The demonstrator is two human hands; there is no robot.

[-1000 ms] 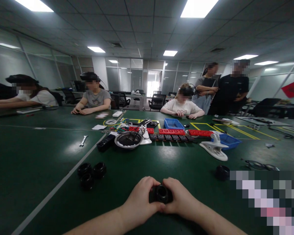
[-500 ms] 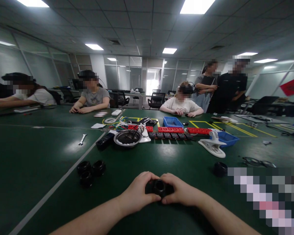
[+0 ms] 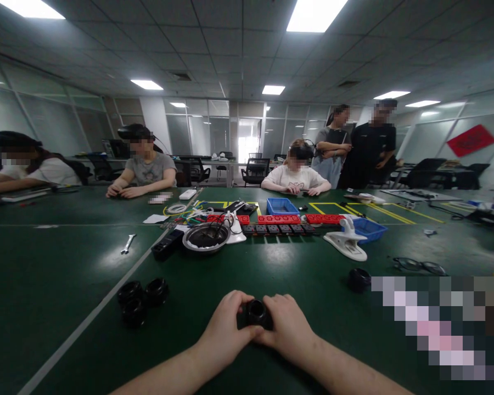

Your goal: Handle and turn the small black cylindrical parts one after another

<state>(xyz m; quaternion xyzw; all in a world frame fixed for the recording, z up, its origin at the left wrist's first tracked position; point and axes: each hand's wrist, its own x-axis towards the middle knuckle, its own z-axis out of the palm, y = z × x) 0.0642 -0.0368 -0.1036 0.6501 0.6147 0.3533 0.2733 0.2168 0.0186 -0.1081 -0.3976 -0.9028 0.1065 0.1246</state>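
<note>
Both of my hands are closed around one black ring-shaped part (image 3: 256,311), a short hollow cylinder with its round opening facing up. My left hand (image 3: 226,323) grips it from the left, thumb in front and fingers behind. From the right, my right hand (image 3: 288,323) curls round it, its fingers partly covering the side. The two thumbs meet in front of the part. Three similar black ring parts (image 3: 133,311) stand bunched together on the green table to the left. Another black ring part (image 3: 359,280) stands off to the right.
Beyond my hands are a metal bowl (image 3: 206,237), a white clip stand (image 3: 346,244), red power strips (image 3: 279,219) and blue trays (image 3: 282,207). A wrench (image 3: 128,243) lies left, eyeglasses (image 3: 420,266) right. Several people sit or stand across the table (image 3: 181,351).
The view has turned slightly right, so the scene shifts left. Both hands still hold the black ring part; my right hand's fingers have wrapped closer over its side.
</note>
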